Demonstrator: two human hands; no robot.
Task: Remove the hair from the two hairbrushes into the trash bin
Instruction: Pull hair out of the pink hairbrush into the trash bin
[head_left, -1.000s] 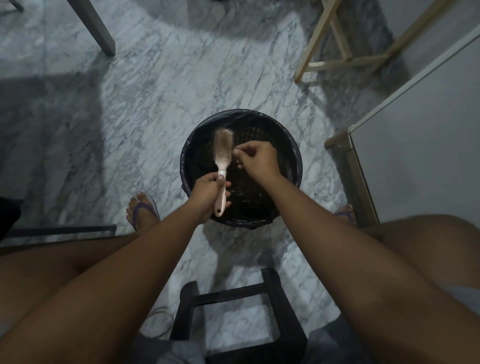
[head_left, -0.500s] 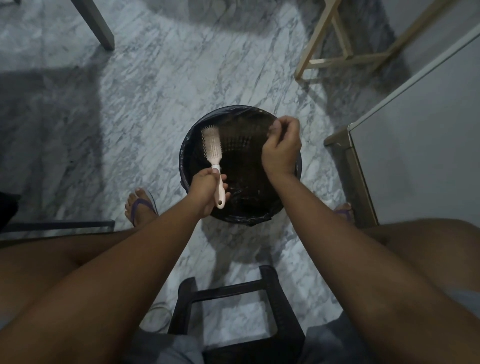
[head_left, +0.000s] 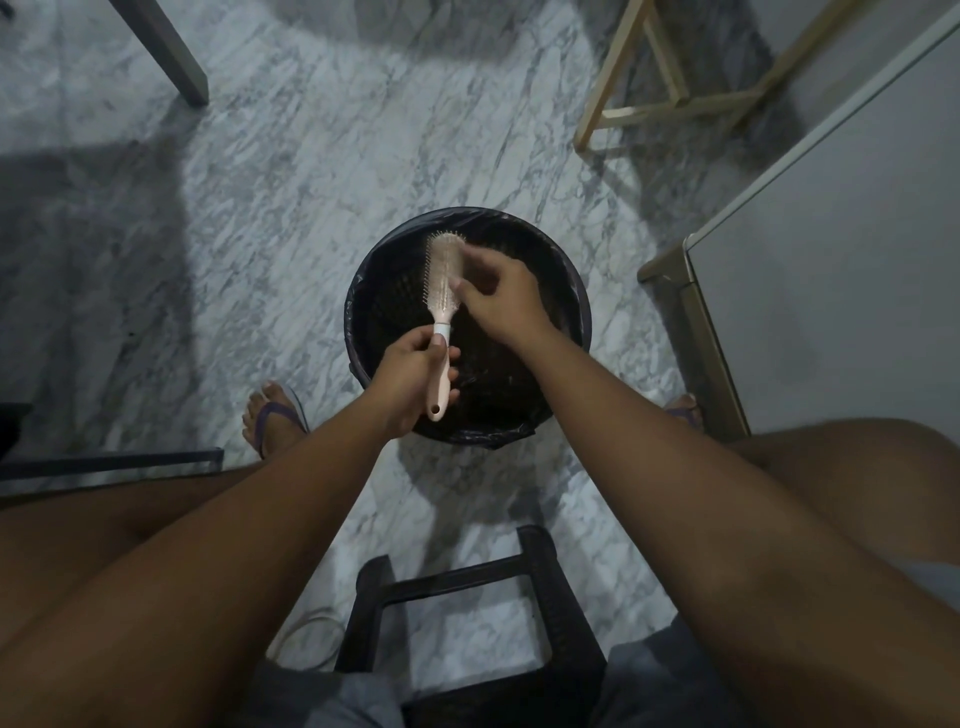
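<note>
A pale pink hairbrush (head_left: 441, 278) is held upright over a round black trash bin (head_left: 363, 291) lined with a dark bag. My left hand (head_left: 413, 376) grips the brush by its handle, at the bin's near rim. My right hand (head_left: 501, 299) is over the bin's middle, its fingertips touching the right side of the bristle head. It looks motion-blurred, and I cannot tell if hair is pinched between the fingers. Only one hairbrush is in view.
The bin stands on a marble floor. A dark stool (head_left: 467, 587) sits between my knees, a pale wooden frame (head_left: 649, 104) stands at the back right, and a grey cabinet edge (head_left: 696, 291) is at the right. My feet in sandals flank the bin.
My right hand pulled away to the bin's far right rim, then came back to the bristles. The brush tilted left, then returned upright.
</note>
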